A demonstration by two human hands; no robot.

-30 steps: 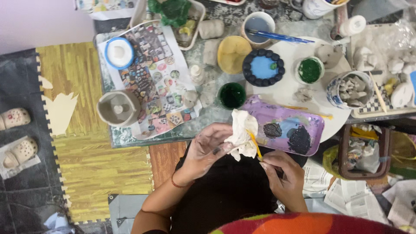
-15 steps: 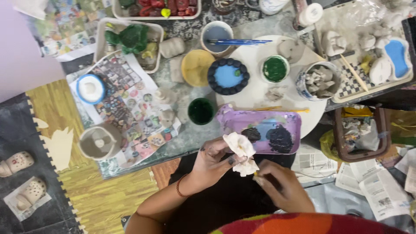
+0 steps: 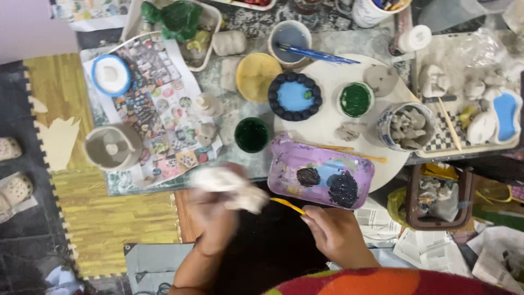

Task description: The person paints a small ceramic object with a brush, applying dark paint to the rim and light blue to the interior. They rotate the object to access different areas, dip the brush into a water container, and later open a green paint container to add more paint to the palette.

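My left hand [image 3: 215, 216] is blurred from motion and grips a pale, unpainted clay piece [image 3: 229, 186] just below the table edge. My right hand [image 3: 334, 235] holds a thin brush with a yellow handle [image 3: 287, 205], its tip pointing left toward the clay piece. Right above my right hand lies a purple rectangular palette tray [image 3: 284, 164] with dark blue and black blobs of paint. A green paint cup [image 3: 251, 135] stands beyond the clay piece.
A round white board [image 3: 327, 117] carries a blue dish with a dark beaded rim [image 3: 293, 96], a green pot [image 3: 355, 99] and small clay bits. A yellow disc [image 3: 256, 76], a water cup with blue brushes [image 3: 289, 38], a printed sheet [image 3: 158, 104] and a grey cup [image 3: 112, 147] stand around.
My left hand has swung the clay piece to the left, away from the brush, and is blurred. My right hand stays below the purple palette. The view has shifted slightly.
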